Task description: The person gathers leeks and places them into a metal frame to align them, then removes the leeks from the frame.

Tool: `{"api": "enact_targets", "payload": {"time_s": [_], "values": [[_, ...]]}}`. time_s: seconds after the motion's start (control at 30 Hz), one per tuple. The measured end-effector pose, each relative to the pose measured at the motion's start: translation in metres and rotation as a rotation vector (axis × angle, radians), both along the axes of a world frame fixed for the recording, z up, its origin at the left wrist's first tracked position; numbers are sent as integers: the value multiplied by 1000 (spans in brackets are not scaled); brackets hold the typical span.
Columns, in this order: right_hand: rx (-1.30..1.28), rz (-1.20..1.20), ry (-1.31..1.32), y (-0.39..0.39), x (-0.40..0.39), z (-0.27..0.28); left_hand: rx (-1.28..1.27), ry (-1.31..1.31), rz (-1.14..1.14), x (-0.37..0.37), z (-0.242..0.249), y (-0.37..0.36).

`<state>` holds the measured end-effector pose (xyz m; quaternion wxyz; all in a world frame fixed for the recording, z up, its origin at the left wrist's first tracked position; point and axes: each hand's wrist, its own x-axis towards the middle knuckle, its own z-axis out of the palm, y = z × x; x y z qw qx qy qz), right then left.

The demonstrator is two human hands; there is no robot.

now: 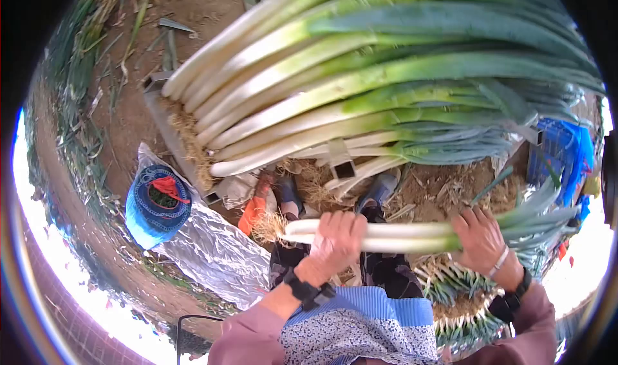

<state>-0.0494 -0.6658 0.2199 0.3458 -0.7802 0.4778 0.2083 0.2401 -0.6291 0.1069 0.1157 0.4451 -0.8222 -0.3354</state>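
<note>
A small bunch of long green onions (412,237) lies level across the front of my body, its roots to the left and its leaves to the right. My left hand (338,239) is wrapped round the white stalks near the roots. Further along, where white turns green, my right hand (479,239) is closed round the same bunch. Beyond my hands, a large row of thick green onions (309,98) rests on a metal frame (170,123), with the root ends at the left.
A blue round container (154,207) with a red cloth stands at the left beside a silver sheet (222,252). A blue crate (552,152) is at the right. More onion bunches (463,288) lie on the ground at lower right. Loose leaves (80,88) cover the far left.
</note>
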Motion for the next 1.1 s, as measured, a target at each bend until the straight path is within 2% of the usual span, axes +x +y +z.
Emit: {"api": "enact_targets", "payload": {"time_s": [0.07, 0.13, 0.2, 0.27, 0.3, 0.37, 0.4, 0.47, 0.53, 0.57, 0.63, 0.77, 0.83, 0.9, 0.97, 1.03, 1.1], "values": [[77, -43, 63, -21, 10, 47, -29, 36, 37, 8, 42, -26], [-55, -4, 72, -47, 27, 87, -188, 35, 37, 18, 73, -55], [-183, 30, 79, -69, 45, 114, -273, 68, 90, 29, 83, -82], [-365, 84, 151, -97, 64, 124, -371, 101, 176, 40, 80, -107], [-452, 139, 108, -113, 74, 123, -378, 143, 215, 45, 73, -120], [-546, 224, 103, -142, 92, 106, -406, 166, 276, 57, 48, -141], [-552, 255, 107, -156, 100, 92, -302, 51, 268, 67, 29, -144], [-533, 308, 76, -177, 112, 47, -225, -63, 296, 86, -11, -151], [-551, 328, 26, -185, 130, -11, -258, -167, 352, 111, -46, -143], [-544, 330, 35, -186, 131, -33, -170, -240, 369, 121, -37, -143], [-692, 414, 34, -181, 132, -63, -104, -251, 326, 129, -40, -144], [-610, 438, 167, -160, 124, -60, -72, -188, 278, 132, -42, -131], [-640, 403, -12, -159, 118, -68, -156, -273, 356, 131, -42, -124], [-621, 416, 26, -168, 116, -84, -130, -261, 326, 127, -51, -126], [-731, 462, 87, -170, 119, -92, -132, -347, 349, 124, -56, -128], [-691, 438, 132, -163, 120, -89, -121, -358, 311, 126, -52, -128], [-836, 324, -77, -152, 122, -84, -93, -376, 285, 127, -46, -128]]}}
